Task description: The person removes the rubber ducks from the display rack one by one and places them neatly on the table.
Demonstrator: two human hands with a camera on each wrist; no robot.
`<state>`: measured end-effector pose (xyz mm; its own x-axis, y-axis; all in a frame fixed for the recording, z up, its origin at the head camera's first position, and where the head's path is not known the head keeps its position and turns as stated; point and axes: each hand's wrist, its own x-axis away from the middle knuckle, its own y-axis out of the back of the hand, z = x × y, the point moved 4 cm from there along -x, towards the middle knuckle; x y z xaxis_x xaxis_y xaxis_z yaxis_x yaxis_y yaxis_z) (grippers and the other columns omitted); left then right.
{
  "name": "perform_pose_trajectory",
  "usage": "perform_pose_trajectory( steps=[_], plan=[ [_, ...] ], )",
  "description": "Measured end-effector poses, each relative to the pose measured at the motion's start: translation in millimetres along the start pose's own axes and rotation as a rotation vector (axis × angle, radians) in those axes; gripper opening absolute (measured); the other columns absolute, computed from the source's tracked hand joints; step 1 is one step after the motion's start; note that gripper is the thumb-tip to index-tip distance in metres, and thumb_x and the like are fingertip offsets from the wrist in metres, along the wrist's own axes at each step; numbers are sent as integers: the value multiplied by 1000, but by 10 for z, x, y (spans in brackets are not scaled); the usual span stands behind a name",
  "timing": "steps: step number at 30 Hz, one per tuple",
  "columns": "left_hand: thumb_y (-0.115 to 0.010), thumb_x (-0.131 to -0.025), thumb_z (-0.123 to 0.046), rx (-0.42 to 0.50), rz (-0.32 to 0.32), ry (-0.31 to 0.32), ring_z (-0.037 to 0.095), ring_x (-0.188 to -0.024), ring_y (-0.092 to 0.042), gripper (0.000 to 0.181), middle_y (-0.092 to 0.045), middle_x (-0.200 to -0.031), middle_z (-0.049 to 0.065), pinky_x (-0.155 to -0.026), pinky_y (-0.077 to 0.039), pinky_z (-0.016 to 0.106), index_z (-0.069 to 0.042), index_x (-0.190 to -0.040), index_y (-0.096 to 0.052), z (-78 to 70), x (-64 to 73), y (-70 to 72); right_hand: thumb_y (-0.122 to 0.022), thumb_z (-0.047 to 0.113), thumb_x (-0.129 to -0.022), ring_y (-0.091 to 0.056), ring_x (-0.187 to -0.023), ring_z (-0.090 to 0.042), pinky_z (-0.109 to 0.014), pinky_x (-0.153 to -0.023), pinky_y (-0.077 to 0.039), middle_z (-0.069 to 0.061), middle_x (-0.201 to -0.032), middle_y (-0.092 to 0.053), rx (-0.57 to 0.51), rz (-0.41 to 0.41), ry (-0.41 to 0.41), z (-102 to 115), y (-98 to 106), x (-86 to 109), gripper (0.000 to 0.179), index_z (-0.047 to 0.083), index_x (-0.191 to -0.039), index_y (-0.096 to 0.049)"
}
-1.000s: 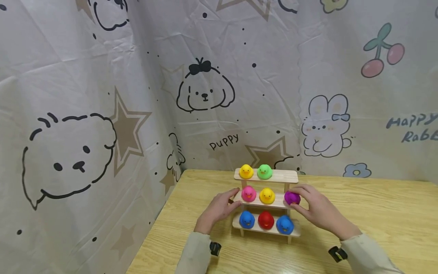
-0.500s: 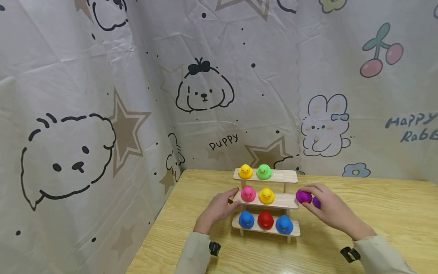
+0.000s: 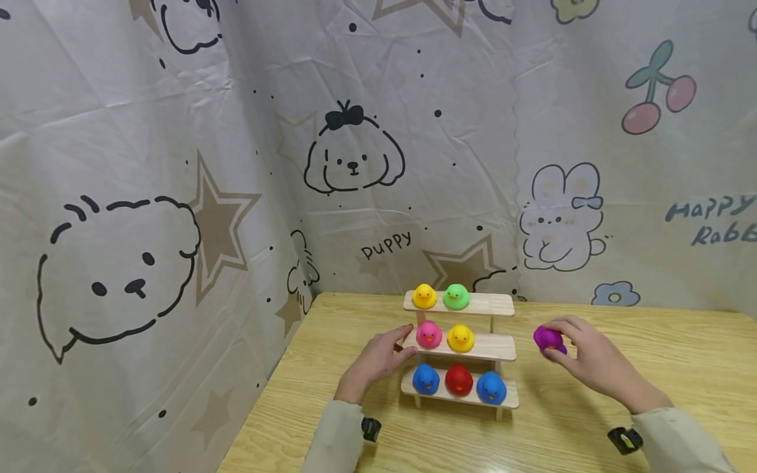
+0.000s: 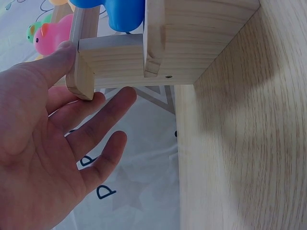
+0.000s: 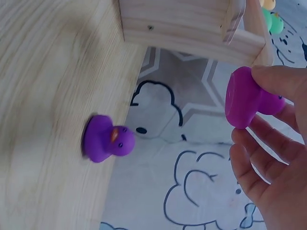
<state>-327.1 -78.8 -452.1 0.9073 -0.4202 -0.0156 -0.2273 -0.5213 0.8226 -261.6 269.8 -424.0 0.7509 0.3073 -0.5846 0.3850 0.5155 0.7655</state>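
A three-tier wooden shelf [image 3: 499, 346] stands on the table, its left end at the middle tier pinched between the thumb and fingers of my left hand [image 3: 378, 361]. To the right of the shelf, my right hand [image 3: 597, 361] holds a magenta rubber duck [image 5: 242, 98] tilted, with its flat base showing in the right wrist view. A darker purple duck [image 5: 98, 139] stands on the table below it. On the middle tier sit a pink duck [image 3: 429, 335] and a yellow duck [image 3: 460, 338], with bare board to their right.
The top tier bears a yellow duck [image 3: 424, 296] and a green duck [image 3: 456, 297] on its left half. Along the bottom tier are a blue duck [image 3: 426, 380], a red duck [image 3: 458, 380] and another blue duck [image 3: 491, 388]. A printed curtain [image 3: 355, 217] hangs behind the table [image 3: 680, 368].
My right hand has carried the magenta duck from the right end of the middle tier out to the right. The left hand keeps its place on the shelf.
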Motion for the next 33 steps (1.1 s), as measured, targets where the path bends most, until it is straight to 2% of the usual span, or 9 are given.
perform_pose_trajectory(
  steps=[12, 22, 27, 33],
  plan=[
    [-53, -96, -41, -12, -1, -5, 16, -101, -60, 54, -48, -140, 2, -88, -50, 32, -16, -143, -44, 6, -5, -1, -81, 3, -69, -60, -90, -36, -53, -72, -52, -15, -104, -60, 8, -4, -47, -226, 71, 96, 42, 2, -107, -62],
    [-54, -95, -39, -6, 2, 4, 16, -102, -60, 55, -48, -141, 3, -88, -50, 32, -16, -144, -43, -2, 9, 6, -81, 7, -69, -59, -84, -26, -33, -61, -50, -10, -99, -61, 61, 7, -68, -410, 84, 152, 39, 5, -104, -63],
    [-53, -96, -39, -3, 4, -4, 16, -102, -60, 55, -47, -141, 2, -88, -50, 31, -15, -144, -43, -10, 17, 13, -81, 7, -70, -58, -81, -25, -29, -59, -48, -9, -96, -60, 62, 40, -102, -503, 82, 175, 36, 4, -102, -64],
    [-53, -96, -38, -14, 5, -18, 16, -102, -60, 55, -47, -141, 3, -88, -50, 31, -13, -144, -42, -10, 16, 15, -80, 6, -72, -59, -83, -28, -33, -61, -49, -12, -98, -60, 51, 72, -146, -588, 67, 215, 36, 1, -104, -63]
  ],
)
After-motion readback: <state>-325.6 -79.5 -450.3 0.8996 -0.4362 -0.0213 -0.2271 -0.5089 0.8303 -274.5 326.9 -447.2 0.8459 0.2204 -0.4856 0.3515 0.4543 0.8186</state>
